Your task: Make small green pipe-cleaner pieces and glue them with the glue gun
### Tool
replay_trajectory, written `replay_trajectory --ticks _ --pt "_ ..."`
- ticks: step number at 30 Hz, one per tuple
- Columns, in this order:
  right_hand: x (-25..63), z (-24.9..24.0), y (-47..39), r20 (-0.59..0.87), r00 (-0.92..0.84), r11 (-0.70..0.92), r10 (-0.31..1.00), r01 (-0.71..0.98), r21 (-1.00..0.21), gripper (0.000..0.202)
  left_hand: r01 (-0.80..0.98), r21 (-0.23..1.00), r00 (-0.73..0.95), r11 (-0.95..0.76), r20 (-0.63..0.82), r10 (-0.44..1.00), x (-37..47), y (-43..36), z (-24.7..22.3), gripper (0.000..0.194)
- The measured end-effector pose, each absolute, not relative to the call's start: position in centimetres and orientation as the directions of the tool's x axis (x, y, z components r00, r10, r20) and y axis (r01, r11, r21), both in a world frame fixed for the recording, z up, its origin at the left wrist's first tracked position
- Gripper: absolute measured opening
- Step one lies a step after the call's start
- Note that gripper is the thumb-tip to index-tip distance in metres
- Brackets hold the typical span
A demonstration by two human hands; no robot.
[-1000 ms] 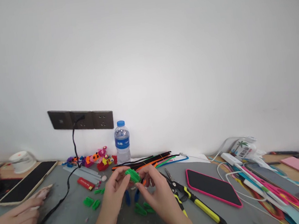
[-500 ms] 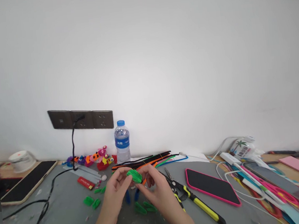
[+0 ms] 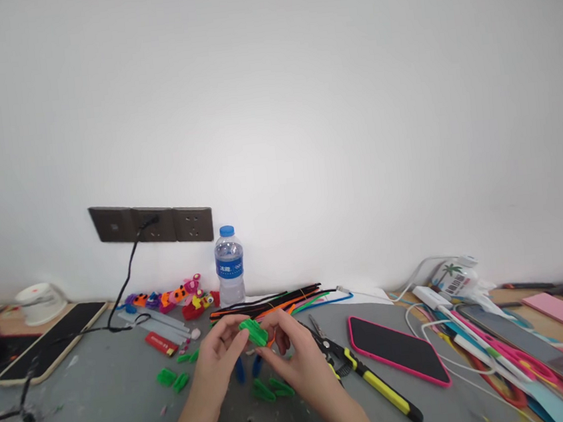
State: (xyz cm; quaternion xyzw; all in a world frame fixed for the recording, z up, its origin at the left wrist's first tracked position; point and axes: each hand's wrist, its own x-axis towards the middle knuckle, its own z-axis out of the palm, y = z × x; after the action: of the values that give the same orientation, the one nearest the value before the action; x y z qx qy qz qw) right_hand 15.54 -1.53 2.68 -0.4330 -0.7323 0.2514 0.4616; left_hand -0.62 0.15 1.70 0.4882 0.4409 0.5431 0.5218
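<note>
While the left hand [image 3: 217,362] pinched a folded green fuzzy piece [image 3: 253,333] between thumb and forefinger, the right hand [image 3: 297,357] was curled at the piece's right end, its fingertips close against it; whether they too gripped it could not be told. The piece was held above the gray work surface [image 3: 114,390], between the two hands; more green fuzzy pieces [image 3: 264,391] lay below and to the left, and two blue handles [image 3: 256,367] showed partly between the wrists. Behind the hands lay a bundle of colored pipe cleaners [image 3: 281,301], near an upright water bottle [image 3: 230,268]; to the left of the bottle sat small multicolored fuzzy figures [image 3: 174,297]. Yellow-and-black pliers [image 3: 383,388] lay open just right of the right hand, beside a pink-cased phone [image 3: 399,351].
</note>
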Motion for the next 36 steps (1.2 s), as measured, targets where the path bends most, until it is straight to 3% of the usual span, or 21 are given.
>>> replay_trajectory --ticks 11,21,36 --pt "15.63 2.56 -1.35 0.434 -0.192 0.474 0.88 0.33 -0.816 0.017 -0.123 0.989 0.036 -0.082 0.087 0.996 -0.74 0.16 1.35 0.031" --pt "15.72 3.1 -1.66 0.491 -0.228 0.538 0.841 0.438 -0.72 0.015 -0.131 0.988 0.032 -0.075 0.08 0.996 -0.69 -0.02 1.92 0.03" --pt "15.69 3.33 -1.82 0.485 -0.237 0.537 0.842 0.446 -0.716 0.018 -0.111 0.992 0.036 -0.061 0.065 0.997 -0.61 -0.15 2.3 0.032"
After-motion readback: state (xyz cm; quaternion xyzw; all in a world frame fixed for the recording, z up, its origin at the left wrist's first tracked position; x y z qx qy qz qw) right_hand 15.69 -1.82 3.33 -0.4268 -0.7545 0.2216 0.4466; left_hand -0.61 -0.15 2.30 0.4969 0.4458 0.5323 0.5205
